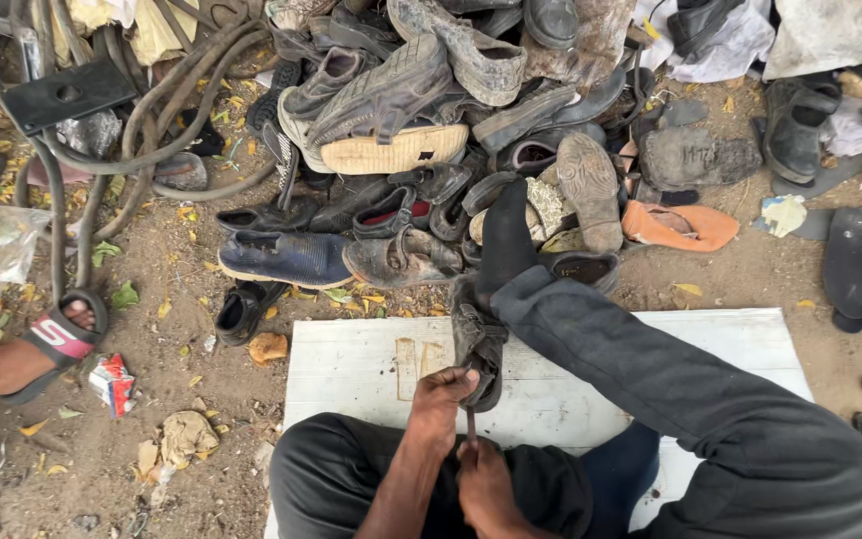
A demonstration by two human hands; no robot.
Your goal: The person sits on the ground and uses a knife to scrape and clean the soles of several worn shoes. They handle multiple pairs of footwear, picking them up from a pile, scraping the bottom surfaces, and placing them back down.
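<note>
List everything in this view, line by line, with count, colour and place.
worn shoe: one, dark grey, on the board, under the person's leg
thin tool: one, dark, between the two hands
white board: one, on the dirt, under the person
shoe pile: many, mostly black, grey and tan, beyond the board
blue shoe: one, front left of the pile
hoses: several, dark, upper left
orange cloth: one, right of the pile
another person's sandalled foot: one, red strap, left edge
left hand: on the shoe's near end
right hand: fingers grip the tool
</note>
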